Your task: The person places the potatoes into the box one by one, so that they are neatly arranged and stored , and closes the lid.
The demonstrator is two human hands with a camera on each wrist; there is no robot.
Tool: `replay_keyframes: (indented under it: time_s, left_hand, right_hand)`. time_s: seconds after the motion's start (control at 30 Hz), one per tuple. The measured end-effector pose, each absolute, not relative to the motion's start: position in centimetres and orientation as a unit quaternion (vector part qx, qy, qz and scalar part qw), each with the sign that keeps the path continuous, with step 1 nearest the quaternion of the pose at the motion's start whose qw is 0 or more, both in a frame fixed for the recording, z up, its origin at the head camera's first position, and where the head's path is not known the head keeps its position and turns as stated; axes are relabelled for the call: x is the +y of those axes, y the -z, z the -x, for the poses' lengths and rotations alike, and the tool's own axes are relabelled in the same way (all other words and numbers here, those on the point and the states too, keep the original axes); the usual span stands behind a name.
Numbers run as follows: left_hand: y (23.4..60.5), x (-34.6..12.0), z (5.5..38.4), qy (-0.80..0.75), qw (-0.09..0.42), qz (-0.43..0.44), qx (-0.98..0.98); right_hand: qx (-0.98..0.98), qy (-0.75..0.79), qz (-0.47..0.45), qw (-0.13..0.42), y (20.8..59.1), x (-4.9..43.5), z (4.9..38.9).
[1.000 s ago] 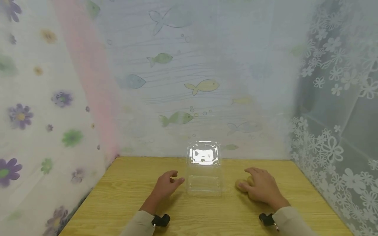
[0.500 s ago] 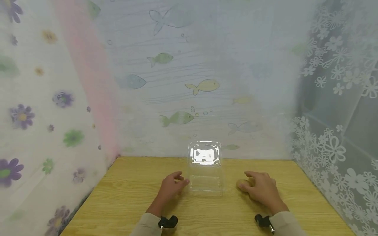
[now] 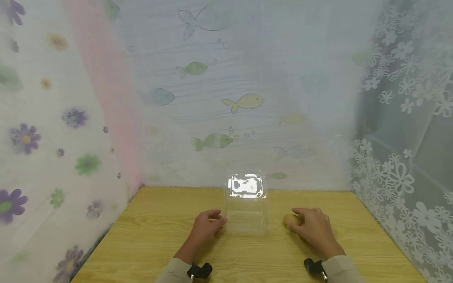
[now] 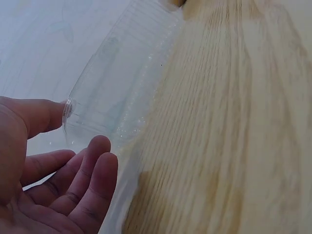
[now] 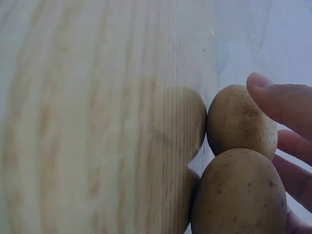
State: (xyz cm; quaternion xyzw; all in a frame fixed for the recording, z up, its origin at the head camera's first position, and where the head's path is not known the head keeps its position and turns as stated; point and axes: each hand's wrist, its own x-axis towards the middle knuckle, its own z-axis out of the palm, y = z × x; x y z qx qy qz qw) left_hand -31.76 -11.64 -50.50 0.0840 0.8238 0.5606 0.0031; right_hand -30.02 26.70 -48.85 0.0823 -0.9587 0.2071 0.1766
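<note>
"How many hands are at work?"

"Two. The left hand (image 3: 209, 226) is beside the left edge of one clear plastic container (image 3: 246, 230); its thumb tip is at the rim and its fingers are loosely bent, spread a little apart below."

"And the right hand (image 3: 315, 228)?"

"Pinching: thumb on one side, fingers on the other, around the far potato (image 5: 239, 122). How firmly, I cannot tell."

"Far potato? So there's more than one?"

"Two in all. In the right wrist view the near potato (image 5: 239, 195) overlaps the other, by the same hand; whether they touch, I cannot tell. From the head view only one shows plainly, poking out left of the fingers."

"Where does the container sit?"

"On the one wooden bench (image 3: 148, 220), between the two hands, the potatoes to its right. It has one base and one lid (image 3: 246, 184), which stands raised behind the base and catches a bright reflection."

"Anything worn?"

"Two light sleeves, left sleeve (image 3: 175, 271) and right sleeve (image 3: 341, 269), plus one black device (image 3: 199, 271) at the left wrist and a second black device (image 3: 314, 267) at the right."

"Behind it all?"

"One fish-printed sheet (image 3: 301, 78), hanging along the back of the bench."
</note>
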Motion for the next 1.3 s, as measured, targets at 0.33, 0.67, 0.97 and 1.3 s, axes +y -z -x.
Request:
replay_keyframes:
  time_s: [0.33, 0.67, 0.97, 1.3]
  left_hand:
    - [50.8, -11.7, 31.3, -0.594, 0.017, -0.080, 0.800]
    - [50.4, -11.4, 30.4, -0.602, 0.017, -0.074, 0.795]
    - [50.5, -11.6, 30.3, -0.608, 0.019, -0.072, 0.790]
    - [51.0, -11.8, 30.5, -0.606, 0.016, -0.070, 0.792]
  right_hand:
    - [-0.962, -0.193, -0.088, 0.173, 49.2, 26.8, 30.3]
    - [-0.963, -0.190, -0.089, 0.170, 49.1, 26.9, 30.1]
    - [-0.961, -0.193, -0.086, 0.178, 49.2, 26.9, 30.0]
    - [-0.960, -0.209, -0.084, 0.167, 49.4, 27.0, 30.1]
